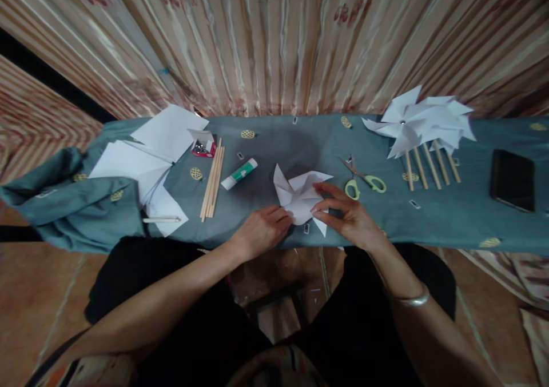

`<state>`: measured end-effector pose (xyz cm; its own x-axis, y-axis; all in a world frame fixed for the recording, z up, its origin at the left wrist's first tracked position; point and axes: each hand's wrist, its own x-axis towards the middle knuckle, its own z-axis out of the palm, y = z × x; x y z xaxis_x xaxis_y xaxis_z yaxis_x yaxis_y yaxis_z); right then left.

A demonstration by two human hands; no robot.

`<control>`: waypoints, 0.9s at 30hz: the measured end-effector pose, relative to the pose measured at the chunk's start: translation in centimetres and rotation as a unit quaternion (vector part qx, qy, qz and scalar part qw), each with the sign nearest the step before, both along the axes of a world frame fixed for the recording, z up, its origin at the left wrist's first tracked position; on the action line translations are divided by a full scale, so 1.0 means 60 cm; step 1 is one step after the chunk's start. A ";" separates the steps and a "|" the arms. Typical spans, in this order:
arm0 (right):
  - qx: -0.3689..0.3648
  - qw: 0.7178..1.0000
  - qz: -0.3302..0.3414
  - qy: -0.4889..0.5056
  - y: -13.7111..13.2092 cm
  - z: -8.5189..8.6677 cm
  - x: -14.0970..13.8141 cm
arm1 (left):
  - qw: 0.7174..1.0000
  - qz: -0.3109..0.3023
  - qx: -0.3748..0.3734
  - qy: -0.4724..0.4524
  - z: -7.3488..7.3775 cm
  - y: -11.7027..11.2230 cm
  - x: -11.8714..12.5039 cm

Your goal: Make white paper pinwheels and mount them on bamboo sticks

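Note:
A white paper pinwheel (pixel 299 192), partly folded, lies on the blue-grey cloth (pixel 274 147) near the table's front edge. My left hand (pixel 261 231) pinches its lower left side, fingers closed on the paper. My right hand (pixel 346 214) presses on its right flaps with fingers curled over the folded tips. The pinwheel's lower points stick out between my two hands.
Yellow-handled scissors (pixel 364 179) lie right of the pinwheel. A glue stick (pixel 239 174), wooden sticks (pixel 212 181), a small red box of pins (pixel 203 146) and white paper sheets (pixel 146 158) lie left. Finished pinwheels on sticks (pixel 422 130) and a black phone (pixel 513 180) are at right.

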<state>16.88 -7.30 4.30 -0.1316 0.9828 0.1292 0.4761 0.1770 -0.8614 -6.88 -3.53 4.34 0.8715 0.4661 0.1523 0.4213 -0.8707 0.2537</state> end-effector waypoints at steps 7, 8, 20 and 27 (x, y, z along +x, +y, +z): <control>0.066 0.991 -0.070 -0.096 0.004 -0.016 -0.029 | 1.000 0.009 0.000 -0.022 0.002 -0.005 0.002; 0.073 0.989 -0.075 -0.106 0.004 -0.017 -0.034 | 1.000 0.000 0.002 -0.023 0.002 -0.005 0.002; 0.113 0.966 -0.125 -0.196 0.009 -0.021 -0.064 | 0.984 0.000 -0.122 -0.126 -0.004 -0.005 0.006; 0.116 0.961 -0.136 -0.210 0.008 -0.023 -0.069 | 0.961 0.045 -0.191 -0.194 -0.012 -0.006 0.012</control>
<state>12.77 -6.79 2.91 0.0372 0.9395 0.3405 0.8288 0.1614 -0.5358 -6.14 -3.89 3.63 0.7367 0.6243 0.2599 0.3001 -0.6463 0.7017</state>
